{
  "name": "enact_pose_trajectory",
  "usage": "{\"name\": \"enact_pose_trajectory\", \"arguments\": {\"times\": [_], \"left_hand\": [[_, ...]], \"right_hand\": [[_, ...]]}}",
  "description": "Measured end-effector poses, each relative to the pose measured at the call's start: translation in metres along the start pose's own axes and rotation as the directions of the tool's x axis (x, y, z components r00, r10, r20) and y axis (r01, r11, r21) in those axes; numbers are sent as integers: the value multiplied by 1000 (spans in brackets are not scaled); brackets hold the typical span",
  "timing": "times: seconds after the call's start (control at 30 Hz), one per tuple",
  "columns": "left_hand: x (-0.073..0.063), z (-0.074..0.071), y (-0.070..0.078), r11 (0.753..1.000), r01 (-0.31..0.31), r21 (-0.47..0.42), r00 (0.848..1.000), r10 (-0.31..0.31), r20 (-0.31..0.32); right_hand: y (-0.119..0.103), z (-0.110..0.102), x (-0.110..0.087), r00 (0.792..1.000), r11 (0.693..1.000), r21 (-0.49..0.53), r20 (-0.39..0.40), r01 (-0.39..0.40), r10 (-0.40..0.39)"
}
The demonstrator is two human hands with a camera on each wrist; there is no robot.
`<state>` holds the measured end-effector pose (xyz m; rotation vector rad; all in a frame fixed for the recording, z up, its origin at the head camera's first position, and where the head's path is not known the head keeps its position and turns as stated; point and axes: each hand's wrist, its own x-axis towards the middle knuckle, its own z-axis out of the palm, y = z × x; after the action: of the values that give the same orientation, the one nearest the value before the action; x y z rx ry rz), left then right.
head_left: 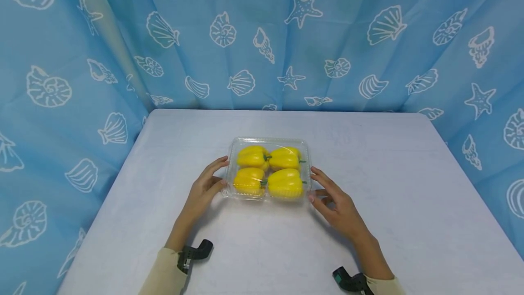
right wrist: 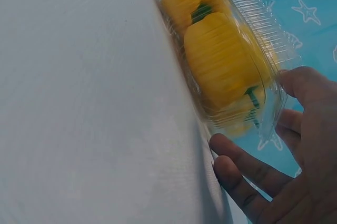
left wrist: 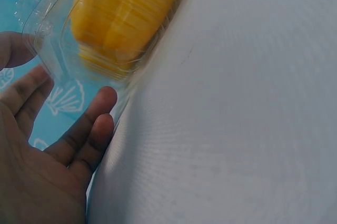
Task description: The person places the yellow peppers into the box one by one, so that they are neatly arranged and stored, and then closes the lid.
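A clear plastic clamshell box (head_left: 266, 141) with several yellow bell peppers (head_left: 285, 183) inside sits on the white table, its lid down. My left hand (head_left: 203, 189) is at the box's left side, with fingertips and thumb tip right at its edge. On the opposite side, my right hand (head_left: 337, 208) has its fingertips close against the box wall. In the left wrist view, the lower fingers (left wrist: 100, 108) stretch out below the box's rim. The right wrist view shows the thumb (right wrist: 300, 83) at the box's corner and the other fingers spread loosely. Green stems (right wrist: 253, 97) show through the plastic.
A white cloth-covered table (head_left: 389, 185) stretches around the box. Blue curtains (head_left: 262, 35) with white shells and starfish hang behind the table and along both sides. Each wrist wears a black camera mount (head_left: 195, 251).
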<state>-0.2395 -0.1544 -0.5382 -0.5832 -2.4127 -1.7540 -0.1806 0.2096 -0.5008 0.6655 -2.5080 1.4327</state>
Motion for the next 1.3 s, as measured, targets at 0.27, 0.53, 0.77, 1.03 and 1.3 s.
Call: {"name": "enact_pose_trajectory", "arguments": {"times": [0.27, 0.53, 0.77, 1.03, 1.3], "left_hand": [[-1, 0, 3, 1000, 0, -8, 1000, 0, -6], [-2, -1, 30, 1000, -13, 13, 1000, 13, -6], [-1, 2, 11, 997, 38, 65, 998, -34, -57], [1, 3, 4, 990, 141, 27, 988, -139, -67], [-1, 1, 7, 964, 264, -10, 964, -264, -30]], "right_hand": [[-1, 0, 0, 1000, 1000, -9, -3, -14, 14], [-1, 1, 1, 1000, 1000, 11, -4, -2, 2], [0, 2, 1, 1000, 1000, 16, 3, -17, 16], [-1, 0, 2, 999, 999, 12, 6, -33, 33], [-2, 2, 1, 999, 999, 5, 3, -53, 53]]}}
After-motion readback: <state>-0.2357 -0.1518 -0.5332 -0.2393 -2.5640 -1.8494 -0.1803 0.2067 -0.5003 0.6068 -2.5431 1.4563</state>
